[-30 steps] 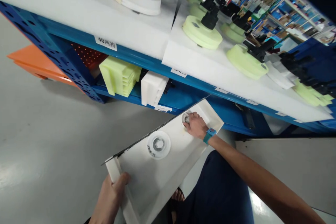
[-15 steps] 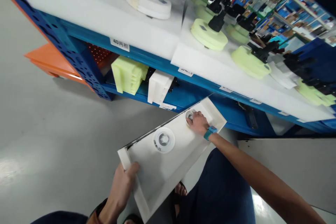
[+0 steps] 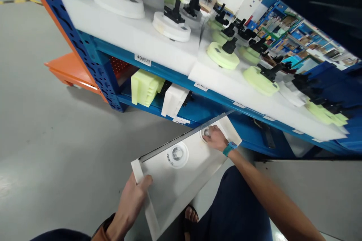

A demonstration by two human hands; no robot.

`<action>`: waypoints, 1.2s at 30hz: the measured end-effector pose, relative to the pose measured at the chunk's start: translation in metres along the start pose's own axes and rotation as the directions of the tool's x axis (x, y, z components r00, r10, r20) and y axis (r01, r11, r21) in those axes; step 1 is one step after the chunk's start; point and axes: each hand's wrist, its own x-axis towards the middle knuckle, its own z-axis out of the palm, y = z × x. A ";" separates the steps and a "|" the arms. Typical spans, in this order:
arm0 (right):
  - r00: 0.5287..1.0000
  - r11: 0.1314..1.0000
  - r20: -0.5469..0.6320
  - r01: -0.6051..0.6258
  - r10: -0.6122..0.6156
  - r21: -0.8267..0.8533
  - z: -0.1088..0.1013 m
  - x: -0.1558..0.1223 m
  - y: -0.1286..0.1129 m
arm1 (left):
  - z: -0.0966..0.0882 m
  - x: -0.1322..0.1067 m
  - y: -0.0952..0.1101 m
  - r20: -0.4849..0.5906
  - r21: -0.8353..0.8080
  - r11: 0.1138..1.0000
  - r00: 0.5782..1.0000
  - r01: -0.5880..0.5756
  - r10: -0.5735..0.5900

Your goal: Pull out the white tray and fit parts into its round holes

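Observation:
A long white plastic panel (image 3: 183,173) with raised side rims is held between both hands, in front of a blue rack. My left hand (image 3: 132,199) grips its near end rim, thumb on top and fingers wrapped under. My right hand (image 3: 216,138), with a teal wristband on the wrist, has its fingers curled at a small round hole near the panel's far end. A white round boss (image 3: 177,154) with black lettering sits in the middle of the panel.
The blue rack (image 3: 93,56) has a white-padded shelf (image 3: 135,34) with white and pale green discs bearing black fittings. Below stand a pale green block (image 3: 145,87) and a white block (image 3: 174,99). An orange platform (image 3: 70,69) lies left. Grey floor (image 3: 56,139) spreads to the left.
The view has pulled back and tilted up, showing more shelf. The panel sits a little higher and farther right in view; both hands keep the same hold.

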 end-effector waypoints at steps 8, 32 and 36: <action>0.985 0.986 0.027 0.168 -0.169 0.020 0.000 0.006 0.016 | 0.002 -0.002 0.002 0.029 -0.109 0.991 0.996 0.084 -0.081; 1.000 0.996 0.007 -0.015 0.015 -0.093 0.006 0.003 -0.005 | 0.005 0.007 -0.023 0.056 -0.058 0.995 0.995 0.083 -0.080; 1.000 0.998 0.003 -0.015 0.015 -0.054 0.005 0.002 -0.005 | 0.003 0.006 -0.020 0.032 -0.058 0.996 0.997 0.074 -0.072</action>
